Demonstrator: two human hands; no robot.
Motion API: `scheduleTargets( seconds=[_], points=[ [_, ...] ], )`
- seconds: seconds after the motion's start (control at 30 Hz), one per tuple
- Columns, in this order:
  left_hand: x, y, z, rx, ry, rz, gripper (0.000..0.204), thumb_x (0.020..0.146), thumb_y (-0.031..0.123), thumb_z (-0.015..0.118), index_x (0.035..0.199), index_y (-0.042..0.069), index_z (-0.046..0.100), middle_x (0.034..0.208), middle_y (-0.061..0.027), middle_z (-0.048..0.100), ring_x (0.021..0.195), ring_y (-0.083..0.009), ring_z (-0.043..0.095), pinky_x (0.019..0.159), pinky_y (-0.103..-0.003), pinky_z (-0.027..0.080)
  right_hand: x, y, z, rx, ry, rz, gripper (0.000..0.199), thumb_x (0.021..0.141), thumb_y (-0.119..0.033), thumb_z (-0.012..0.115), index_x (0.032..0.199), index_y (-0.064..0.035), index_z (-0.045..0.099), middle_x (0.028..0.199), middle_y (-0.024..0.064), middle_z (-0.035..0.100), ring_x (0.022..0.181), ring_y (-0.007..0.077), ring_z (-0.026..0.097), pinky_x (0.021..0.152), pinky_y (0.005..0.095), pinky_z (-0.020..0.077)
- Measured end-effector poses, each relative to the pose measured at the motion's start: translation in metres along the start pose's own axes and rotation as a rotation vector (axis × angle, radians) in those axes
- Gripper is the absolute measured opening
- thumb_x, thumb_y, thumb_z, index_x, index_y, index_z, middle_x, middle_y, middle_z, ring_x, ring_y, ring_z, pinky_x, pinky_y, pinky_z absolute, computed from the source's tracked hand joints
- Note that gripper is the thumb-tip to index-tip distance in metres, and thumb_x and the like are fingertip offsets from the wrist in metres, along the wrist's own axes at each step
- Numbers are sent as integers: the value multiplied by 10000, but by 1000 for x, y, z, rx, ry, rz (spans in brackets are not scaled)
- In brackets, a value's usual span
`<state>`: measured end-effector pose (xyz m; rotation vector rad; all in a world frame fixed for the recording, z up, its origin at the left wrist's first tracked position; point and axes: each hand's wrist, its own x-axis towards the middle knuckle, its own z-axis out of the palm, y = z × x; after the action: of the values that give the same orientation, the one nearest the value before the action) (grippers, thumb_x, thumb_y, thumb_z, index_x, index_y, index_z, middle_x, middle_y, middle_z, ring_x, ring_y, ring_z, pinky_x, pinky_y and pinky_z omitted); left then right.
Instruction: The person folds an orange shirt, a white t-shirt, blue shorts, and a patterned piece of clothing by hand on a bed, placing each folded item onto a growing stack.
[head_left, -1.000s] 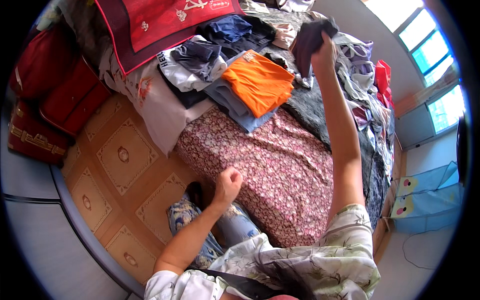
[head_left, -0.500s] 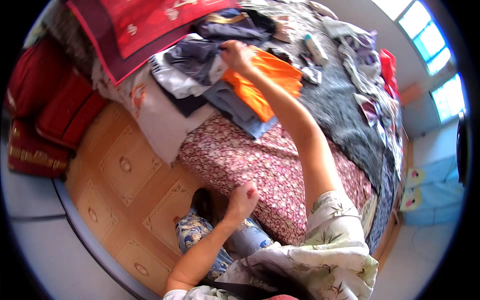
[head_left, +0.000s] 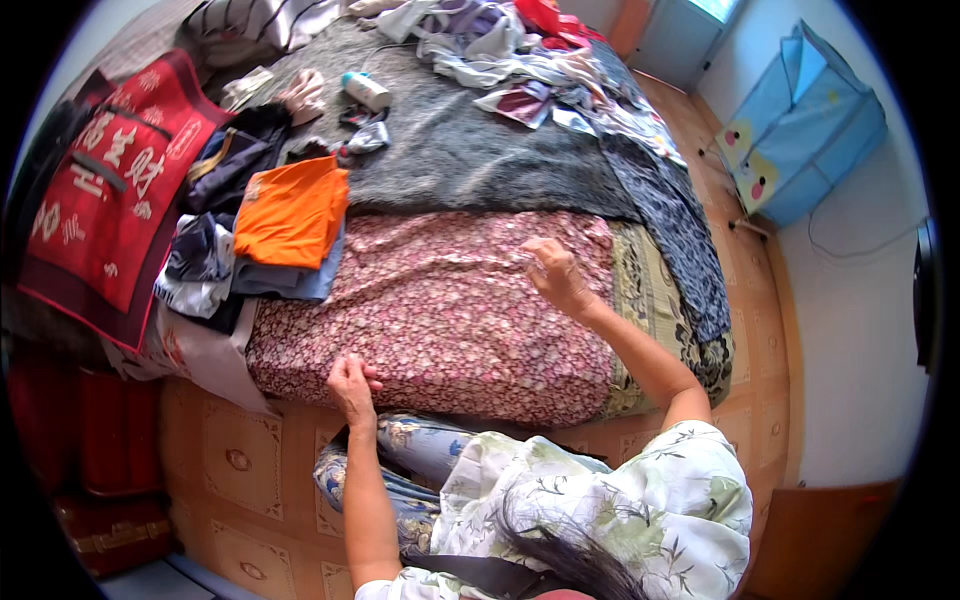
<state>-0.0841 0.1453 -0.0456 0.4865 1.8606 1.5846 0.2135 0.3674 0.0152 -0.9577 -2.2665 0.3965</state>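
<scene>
My right hand (head_left: 556, 277) is held over the flowered pink bedcover (head_left: 450, 310), its fingers bent and apart, with nothing in them. Lower and to the left, my left hand (head_left: 352, 388) is by the bed's near edge; its fingers are curled in and no object shows in them. Left of both hands, a folded orange garment (head_left: 290, 212) lies on folded blue-grey clothes (head_left: 300, 284). Against this pile rests a crumpled white and dark grey garment (head_left: 198, 258). Neither hand touches the clothes.
A red patterned cloth (head_left: 125, 180) lies at the far left. A white bottle (head_left: 366, 91) rests on the grey furry blanket (head_left: 440, 150), with heaped clothes (head_left: 490, 50) behind. Red suitcases (head_left: 120, 430) stand at lower left. A blue fabric cabinet (head_left: 805, 130) stands at the right wall (head_left: 850, 330).
My view has swung to the right. My right hand has left the clothes pile and is now over the flowered bedcover. My left hand has come up to the bed's edge.
</scene>
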Motion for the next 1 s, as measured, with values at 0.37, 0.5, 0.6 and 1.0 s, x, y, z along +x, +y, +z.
scheduleTargets(
  seconds=[0.37,0.5,0.6,1.0],
  points=[
    [-38,-19,21,899,130,615,164,863,150,544,976,38,507,944,-149,556,871,-305,563,764,-406,452,-36,102,-48,-83,179,45,244,777,-31,568,999,70,579,1011,223,608,993,318,572,915,407,449],
    [-47,19,74,1011,-93,987,379,795,128,602,1136,7,491,1174,-165,521,1121,-319,488,956,-428,382,7,122,-42,16,172,35,247,790,-53,560,1015,50,566,982,214,605,1006,316,554,918,405,442],
    [-39,50,137,1041,-441,1048,503,812,198,621,1271,51,479,1411,-176,382,1330,-324,335,1083,-458,256,61,154,-24,-67,217,2,338,774,-87,598,1085,35,545,1047,219,589,1037,349,534,927,422,427],
    [20,16,251,1200,-595,881,671,884,477,461,1461,200,259,1555,-101,105,1432,-304,84,1097,-606,56,307,300,55,-617,165,24,933,659,-398,770,1402,-62,318,1333,339,375,1241,485,353,1058,548,272]
  ],
)
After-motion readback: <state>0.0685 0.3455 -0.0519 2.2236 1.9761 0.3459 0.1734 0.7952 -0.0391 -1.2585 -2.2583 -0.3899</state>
